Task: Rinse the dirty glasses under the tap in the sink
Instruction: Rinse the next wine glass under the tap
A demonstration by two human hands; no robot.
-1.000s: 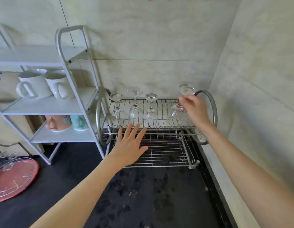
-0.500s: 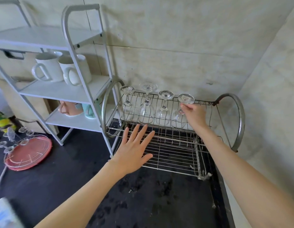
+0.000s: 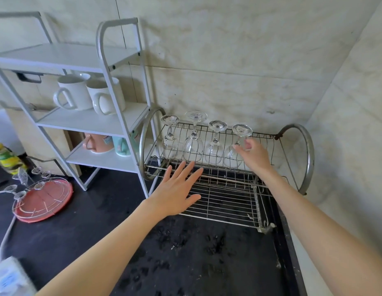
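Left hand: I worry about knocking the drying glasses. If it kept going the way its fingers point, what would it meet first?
Probably the second glass from the left, upside down on the rack. The left hand is open, fingertips just below its bowl; depth is unclear.

No lettering can be read anywhere: the label on the green-and-yellow bottle at the counter's left edge is too blurred to make out.
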